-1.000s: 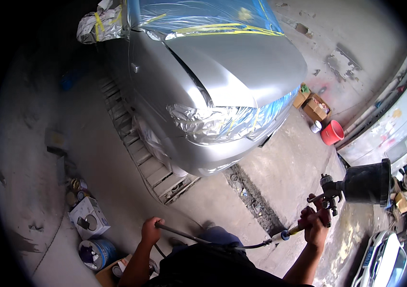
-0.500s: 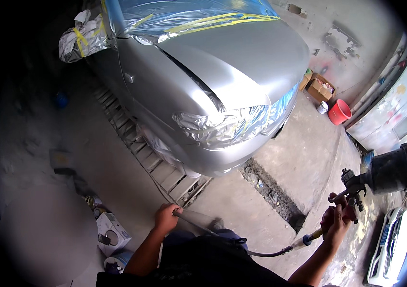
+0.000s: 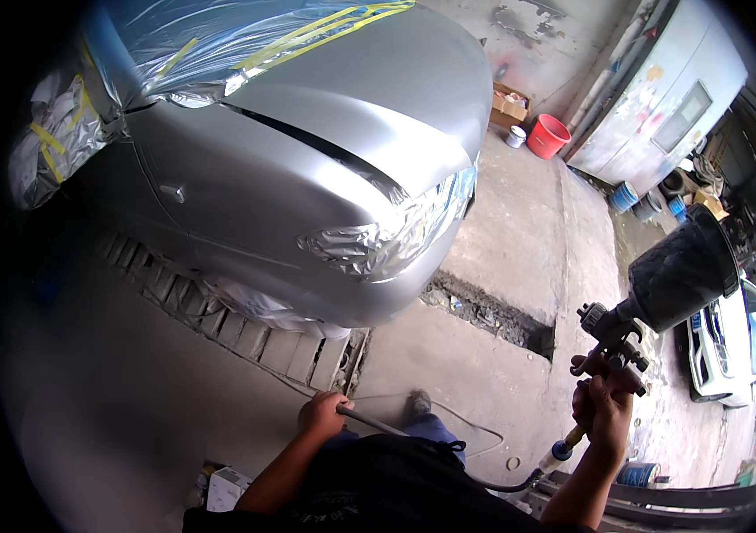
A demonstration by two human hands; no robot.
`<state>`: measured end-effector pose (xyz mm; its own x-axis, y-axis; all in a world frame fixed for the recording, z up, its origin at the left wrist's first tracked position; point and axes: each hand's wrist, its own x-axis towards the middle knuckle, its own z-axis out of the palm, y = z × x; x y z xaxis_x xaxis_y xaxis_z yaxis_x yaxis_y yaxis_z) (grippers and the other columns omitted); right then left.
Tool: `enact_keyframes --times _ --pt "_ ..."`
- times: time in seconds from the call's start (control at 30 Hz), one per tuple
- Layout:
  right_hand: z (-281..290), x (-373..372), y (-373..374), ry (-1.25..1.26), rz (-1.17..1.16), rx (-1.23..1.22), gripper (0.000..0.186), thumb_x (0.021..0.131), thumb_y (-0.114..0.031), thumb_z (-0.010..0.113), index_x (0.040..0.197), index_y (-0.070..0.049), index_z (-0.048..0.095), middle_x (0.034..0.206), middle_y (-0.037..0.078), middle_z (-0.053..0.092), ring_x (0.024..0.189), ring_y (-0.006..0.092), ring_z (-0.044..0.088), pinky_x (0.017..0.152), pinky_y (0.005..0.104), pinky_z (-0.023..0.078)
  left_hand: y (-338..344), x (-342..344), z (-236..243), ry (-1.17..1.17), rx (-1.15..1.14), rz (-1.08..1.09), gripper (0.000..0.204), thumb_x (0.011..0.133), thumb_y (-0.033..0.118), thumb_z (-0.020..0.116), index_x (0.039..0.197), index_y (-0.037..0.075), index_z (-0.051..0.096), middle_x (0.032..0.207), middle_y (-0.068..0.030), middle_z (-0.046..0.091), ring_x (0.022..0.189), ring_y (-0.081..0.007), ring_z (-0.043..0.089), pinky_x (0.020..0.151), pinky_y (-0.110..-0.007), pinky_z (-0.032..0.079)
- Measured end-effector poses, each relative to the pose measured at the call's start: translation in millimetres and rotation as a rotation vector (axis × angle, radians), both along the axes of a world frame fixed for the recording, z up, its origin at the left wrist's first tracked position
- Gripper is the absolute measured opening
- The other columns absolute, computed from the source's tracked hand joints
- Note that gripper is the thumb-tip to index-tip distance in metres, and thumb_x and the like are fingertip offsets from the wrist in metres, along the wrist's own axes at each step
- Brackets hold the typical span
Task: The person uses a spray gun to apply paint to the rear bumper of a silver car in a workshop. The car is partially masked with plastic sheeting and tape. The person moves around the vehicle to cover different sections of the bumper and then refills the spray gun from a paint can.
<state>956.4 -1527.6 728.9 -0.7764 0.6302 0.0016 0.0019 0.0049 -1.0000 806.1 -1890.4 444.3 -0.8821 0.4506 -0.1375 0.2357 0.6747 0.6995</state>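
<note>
My right hand (image 3: 607, 410) is wrapped round the handle of a spray gun (image 3: 613, 338) with a big dark cup (image 3: 682, 271) on top. From the gun's base a dark air hose (image 3: 507, 485) runs across in front of my body. My left hand (image 3: 321, 416) grips that hose close to my waist. Ahead stands a silver car (image 3: 280, 204), both hands apart from it. Crinkled masking film (image 3: 378, 240) covers its headlight, and blue plastic sheeting (image 3: 209, 40) edged with yellow tape covers the windscreen. The side mirror (image 3: 54, 147) is wrapped too.
A slatted grate (image 3: 245, 333) runs along the car's side, and a debris-filled floor trench (image 3: 493, 318) lies before its front. By the wall stand a red bucket (image 3: 548, 137) and a cardboard box (image 3: 509, 107). A white car (image 3: 724, 342) is at the right.
My view has swung to the right, so the silver car sits further left. The spray gun is more tilted, its cup higher. Both hands keep their hold.
</note>
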Motion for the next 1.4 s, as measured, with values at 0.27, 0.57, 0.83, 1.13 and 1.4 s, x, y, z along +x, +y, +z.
enact_keyframes --times 0.27,0.57,0.83,1.13,1.4 --pt "25.7 13.1 -59.0 -0.116 -0.055 -0.031 0.033 0.087 -0.018 0.06 0.114 0.0 0.055 0.104 0.014 0.063 0.057 0.0088 0.056 0.042 0.0199 0.038 -21.6 -9.7 1.2 -0.072 0.002 -0.086 0.021 0.082 0.029 0.067 0.082 0.008 0.065 0.084 -0.0124 0.065 0.087 -0.0323 0.06 0.074 -0.042 0.047" --pt "33.3 -15.2 -55.1 -0.006 0.066 -0.06 0.056 0.083 -0.037 0.068 0.116 0.006 0.052 0.1 0.018 0.064 0.048 0.0089 0.051 0.039 0.0206 0.034 -25.2 -8.3 -5.6 -0.058 -0.035 -0.005 0.022 0.081 0.029 0.068 0.082 0.008 0.066 0.085 -0.0124 0.065 0.085 -0.0325 0.061 0.073 -0.041 0.048" --pt "20.0 -41.3 0.1 -0.019 0.248 -0.116 0.054 0.081 -0.041 0.069 0.106 0.004 0.056 0.084 0.011 0.062 0.046 0.0092 0.047 0.037 0.0223 0.031 -14.6 -1.1 2.2 -0.106 -0.128 0.056 0.022 0.082 0.03 0.066 0.083 0.009 0.066 0.085 -0.013 0.065 0.084 -0.0342 0.061 0.071 -0.043 0.048" --pt "4.9 -58.6 47.9 -0.191 -0.073 -0.095 0.037 0.091 -0.039 0.058 0.097 -0.003 0.059 0.059 0.003 0.054 0.044 0.0082 0.049 0.037 0.0208 0.034 1.2 7.4 -6.1 0.002 -0.079 0.087 0.02 0.081 0.028 0.067 0.08 0.008 0.065 0.082 -0.0124 0.065 0.083 -0.0348 0.06 0.069 -0.045 0.048" --pt "16.3 -75.1 36.2 0.091 0.217 -0.145 0.04 0.09 -0.037 0.06 0.105 -0.001 0.055 0.078 0.01 0.06 0.048 0.0124 0.051 0.038 0.0239 0.036 9.1 10.4 -13.8 -0.041 -0.145 0.13 0.019 0.081 0.029 0.066 0.081 0.01 0.065 0.085 -0.0111 0.065 0.086 -0.0342 0.06 0.071 -0.045 0.048"
